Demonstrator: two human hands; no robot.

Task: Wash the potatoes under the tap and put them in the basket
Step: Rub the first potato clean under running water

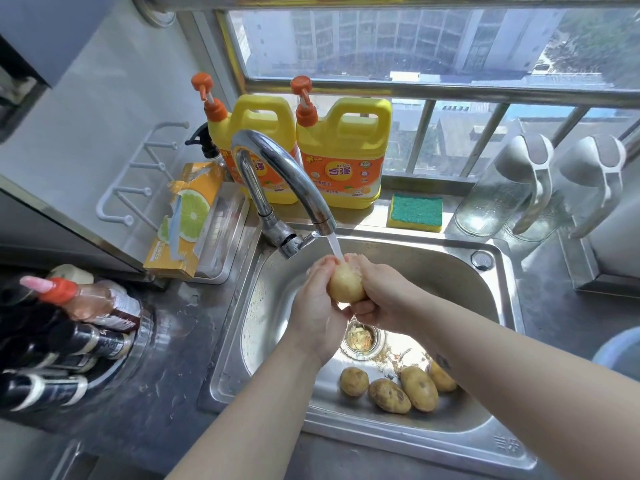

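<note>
A pale yellow potato (345,285) is held over the steel sink (450,268), right under the stream of water running from the chrome tap (277,174). My left hand (317,306) grips its left side. My right hand (381,296) curls round its right side and bottom. Several brown potatoes (389,395) lie on the sink floor near the front edge, one partly hidden under my right forearm. A pale blue rim (620,348) at the right edge may be the basket; I cannot tell.
Two yellow detergent jugs (341,150) and a green-yellow sponge (415,211) sit behind the sink by the window. An orange box (183,220) lies left of the tap. Bottles (79,327) stand in a round holder at left. Glass jars (502,188) stand at right. The drain strainer (360,339) holds scraps.
</note>
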